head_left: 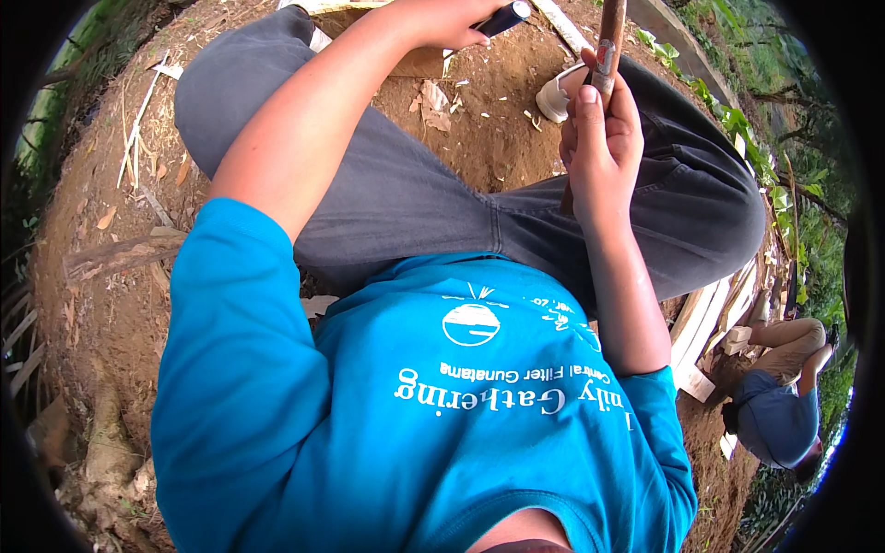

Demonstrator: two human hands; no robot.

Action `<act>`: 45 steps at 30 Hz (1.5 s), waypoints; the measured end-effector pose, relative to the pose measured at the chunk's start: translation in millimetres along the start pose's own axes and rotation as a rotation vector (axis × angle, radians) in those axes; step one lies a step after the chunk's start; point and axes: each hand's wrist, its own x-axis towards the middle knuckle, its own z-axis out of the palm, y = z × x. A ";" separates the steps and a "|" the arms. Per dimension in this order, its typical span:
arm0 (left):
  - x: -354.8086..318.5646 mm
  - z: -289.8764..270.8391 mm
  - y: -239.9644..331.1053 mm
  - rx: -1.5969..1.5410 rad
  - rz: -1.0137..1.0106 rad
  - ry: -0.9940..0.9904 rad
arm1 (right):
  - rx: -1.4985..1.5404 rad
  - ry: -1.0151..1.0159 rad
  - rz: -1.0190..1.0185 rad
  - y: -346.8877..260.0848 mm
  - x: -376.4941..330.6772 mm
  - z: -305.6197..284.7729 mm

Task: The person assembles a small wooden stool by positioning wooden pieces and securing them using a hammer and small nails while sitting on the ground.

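My left hand (pixel 452 23) is at the upper middle, closed around a short black cylindrical handle (pixel 505 18) with a pale metal end. What lies at its other end is mostly hidden, so I cannot tell the tool's kind. Below that hand is a piece of wood (pixel 419 63) on the ground. My right hand (pixel 601 143), above my right thigh, grips a brown wooden handle (pixel 610 32) that stands upright and bears a worn label. Its upper end runs out of the picture, and a bit of its lower end shows beside my wrist.
Wood chips and dry leaves (pixel 431 103) lie on the brown soil between my legs. A pale shoe (pixel 553 97) is near my right hand. At far right, a person in a blue shirt (pixel 782 419) bends near pale boards (pixel 705 318). A log (pixel 124 258) lies on the left.
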 end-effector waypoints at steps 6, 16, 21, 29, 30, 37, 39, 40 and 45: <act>0.4 -4.1 9.5 0.033 -0.076 -0.028 | 0.083 0.010 -0.015 -4.1 0.5 -6.2; 1.8 2.7 16.7 0.046 -0.030 -0.041 | 0.077 0.017 -0.048 -18.7 -6.7 -10.8; 0.1 0.6 14.7 0.029 0.007 -0.010 | -0.397 -0.021 0.051 36.3 -24.9 -5.1; -0.4 6.3 3.3 -0.026 -0.001 0.020 | 0.047 0.022 -0.131 25.7 -19.4 -2.5; -0.9 4.8 3.1 -0.037 -0.004 0.006 | -0.298 -0.003 -0.122 46.1 -16.3 -1.1; -5.7 -4.0 3.5 0.131 0.005 0.024 | -0.062 0.008 -0.134 28.2 -13.3 5.9; -7.9 -4.7 -0.8 0.113 -0.064 -0.047 | -0.370 -0.040 -0.033 49.5 -11.9 7.7; -3.6 -2.9 -5.1 0.102 -0.081 -0.087 | -0.545 -0.085 0.098 51.8 -12.8 7.1; 0.0 8.4 -15.8 0.072 -0.032 0.043 | -0.174 0.004 0.005 31.0 -0.8 11.5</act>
